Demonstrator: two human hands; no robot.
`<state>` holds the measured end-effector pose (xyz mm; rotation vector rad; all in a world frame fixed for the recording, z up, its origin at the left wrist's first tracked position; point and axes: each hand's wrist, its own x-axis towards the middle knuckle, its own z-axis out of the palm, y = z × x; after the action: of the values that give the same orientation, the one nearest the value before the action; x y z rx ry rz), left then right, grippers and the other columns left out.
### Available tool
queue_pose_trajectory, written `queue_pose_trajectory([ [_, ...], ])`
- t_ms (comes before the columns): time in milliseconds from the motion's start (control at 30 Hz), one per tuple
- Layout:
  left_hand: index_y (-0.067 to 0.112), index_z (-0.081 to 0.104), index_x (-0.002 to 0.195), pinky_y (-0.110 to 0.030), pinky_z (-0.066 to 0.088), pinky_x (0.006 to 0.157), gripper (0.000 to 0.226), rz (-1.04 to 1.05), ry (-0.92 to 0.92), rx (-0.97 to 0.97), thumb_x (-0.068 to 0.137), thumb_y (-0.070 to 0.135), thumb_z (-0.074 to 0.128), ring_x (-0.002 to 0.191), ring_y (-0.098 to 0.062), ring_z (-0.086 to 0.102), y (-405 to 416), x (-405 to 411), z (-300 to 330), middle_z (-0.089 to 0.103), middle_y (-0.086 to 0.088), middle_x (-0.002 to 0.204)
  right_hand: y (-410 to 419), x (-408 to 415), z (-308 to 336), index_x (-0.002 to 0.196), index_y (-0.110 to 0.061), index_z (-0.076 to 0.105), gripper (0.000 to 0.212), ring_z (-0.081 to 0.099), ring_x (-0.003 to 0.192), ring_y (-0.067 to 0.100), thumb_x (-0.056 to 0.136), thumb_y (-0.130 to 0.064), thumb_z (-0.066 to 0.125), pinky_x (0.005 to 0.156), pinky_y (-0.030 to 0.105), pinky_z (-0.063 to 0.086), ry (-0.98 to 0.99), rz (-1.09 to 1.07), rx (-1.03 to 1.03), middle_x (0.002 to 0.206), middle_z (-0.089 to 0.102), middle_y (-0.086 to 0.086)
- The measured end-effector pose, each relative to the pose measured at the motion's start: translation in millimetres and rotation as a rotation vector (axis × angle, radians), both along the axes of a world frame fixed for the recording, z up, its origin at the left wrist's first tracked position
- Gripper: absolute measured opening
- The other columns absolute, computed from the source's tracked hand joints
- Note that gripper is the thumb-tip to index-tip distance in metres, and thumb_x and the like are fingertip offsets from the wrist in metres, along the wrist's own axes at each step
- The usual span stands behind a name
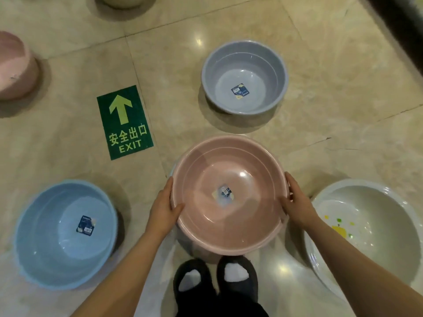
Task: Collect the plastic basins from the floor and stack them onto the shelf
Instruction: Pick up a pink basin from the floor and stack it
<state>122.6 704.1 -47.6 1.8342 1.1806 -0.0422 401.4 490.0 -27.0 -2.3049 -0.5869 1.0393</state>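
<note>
Pink basin (229, 195) is gripped at nine and three o'clock by left hand (166, 205) and right hand (296, 202). It should be kept level when carried to the shelf.

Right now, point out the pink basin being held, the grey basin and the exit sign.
pink basin (229, 195): head view, on its inner bottom beside the label.
grey basin (245, 76): head view, on its inner wall.
exit sign (124, 122): head view, on its green middle.

I see a glossy beige marble-tile floor (343, 65) with ceiling lights glinting off it, a green exit sticker (124, 122) with an arrow, and a dark strip (398, 17) top right.
</note>
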Motion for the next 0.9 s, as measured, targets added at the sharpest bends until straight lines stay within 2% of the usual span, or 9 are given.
queue_pose_trajectory([
  [67, 0.026, 0.017, 0.153, -0.045, 0.042, 0.106, 0.084, 0.019, 0.044, 0.019, 0.087, 0.026, 0.068, 0.128, -0.025, 0.048, -3, 0, -27, 0.046, -0.009, 0.142, 0, -4, -27, 0.140, -0.019, 0.039, 0.055, 0.059, 0.107, 0.030, 0.089, -0.007, 0.055, 0.090, 0.044, 0.048, -0.049, 0.004, 0.036, 0.118, 0.062, -0.001],
  [100, 0.025, 0.014, 0.154, -0.045, 0.039, 0.109, 0.086, 0.039, 0.083, 0.039, 0.087, 0.023, 0.067, 0.133, -0.027, 0.043, -4, 0, -37, 0.040, -0.011, 0.148, 1, -5, -40, 0.140, -0.019, 0.040, 0.056, 0.056, 0.110, 0.031, 0.088, -0.008, 0.056, 0.094, 0.045, 0.046, -0.073, 0.021, 0.019, 0.119, 0.061, 0.002],
  [200, 0.028, 0.006, 0.154, -0.047, 0.029, 0.113, 0.087, 0.019, 0.245, 0.114, 0.089, 0.033, 0.062, 0.143, -0.033, 0.025, -10, -2, -52, 0.015, -0.006, 0.161, 3, -9, -66, 0.147, -0.018, 0.031, 0.061, 0.038, 0.130, 0.035, 0.091, -0.016, 0.054, 0.110, 0.044, 0.028, -0.077, 0.061, -0.146, 0.142, 0.042, 0.017],
  [333, 0.030, 0.008, 0.154, -0.049, 0.031, 0.111, 0.082, -0.056, 0.333, 0.051, 0.089, 0.049, 0.056, 0.139, -0.035, 0.027, 1, -3, -50, 0.026, -0.004, 0.158, 12, -11, -61, 0.147, -0.016, 0.030, 0.057, 0.043, 0.127, 0.038, 0.094, -0.024, 0.050, 0.106, 0.043, 0.033, -0.003, 0.128, -0.216, 0.141, 0.045, 0.020],
  [400, 0.029, 0.011, 0.154, -0.049, 0.026, 0.114, 0.081, -0.063, 0.368, 0.020, 0.089, 0.053, 0.053, 0.144, -0.032, 0.021, 7, -4, -34, 0.022, -0.003, 0.160, 19, -10, -42, 0.146, -0.012, 0.031, 0.056, 0.042, 0.128, 0.036, 0.095, -0.025, 0.050, 0.106, 0.041, 0.032, -0.031, 0.169, -0.213, 0.142, 0.045, 0.020],
  [500, 0.021, 0.014, 0.154, -0.045, 0.027, 0.115, 0.083, -0.057, 0.376, 0.077, 0.089, 0.057, 0.051, 0.145, -0.027, 0.022, 15, -5, 7, 0.022, -0.005, 0.160, 31, -7, 0, 0.150, -0.013, 0.024, 0.062, 0.028, 0.141, 0.031, 0.096, -0.032, 0.049, 0.115, 0.040, 0.022, -0.106, 0.280, -0.259, 0.154, 0.030, 0.014],
  [567, 0.018, 0.018, 0.153, -0.044, 0.029, 0.115, 0.082, -0.076, 0.376, 0.145, 0.089, 0.058, 0.049, 0.144, -0.027, 0.027, 19, -9, 46, 0.025, -0.007, 0.159, 43, -6, 37, 0.150, -0.016, 0.022, 0.065, 0.024, 0.143, 0.030, 0.095, -0.035, 0.050, 0.115, 0.039, 0.021, -0.184, 0.368, -0.282, 0.157, 0.025, 0.013],
  [733, 0.013, 0.028, 0.150, -0.042, 0.035, 0.107, 0.076, -0.125, 0.405, 0.289, 0.090, 0.054, 0.052, 0.136, -0.029, 0.038, 33, -36, 163, 0.036, -0.011, 0.152, 83, -11, 149, 0.149, -0.020, 0.025, 0.065, 0.026, 0.142, 0.029, 0.092, -0.037, 0.053, 0.114, 0.038, 0.025, -0.321, 0.549, -0.260, 0.156, 0.026, 0.012],
  [900, 0.011, 0.030, 0.148, -0.044, 0.041, 0.102, 0.075, -0.049, 0.464, 0.307, 0.090, 0.052, 0.053, 0.131, -0.031, 0.042, 44, -78, 276, 0.042, -0.013, 0.147, 124, -33, 257, 0.150, -0.023, 0.024, 0.066, 0.029, 0.141, 0.027, 0.091, -0.042, 0.049, 0.113, 0.038, 0.029, -0.409, 0.742, -0.235, 0.155, 0.027, 0.011],
])
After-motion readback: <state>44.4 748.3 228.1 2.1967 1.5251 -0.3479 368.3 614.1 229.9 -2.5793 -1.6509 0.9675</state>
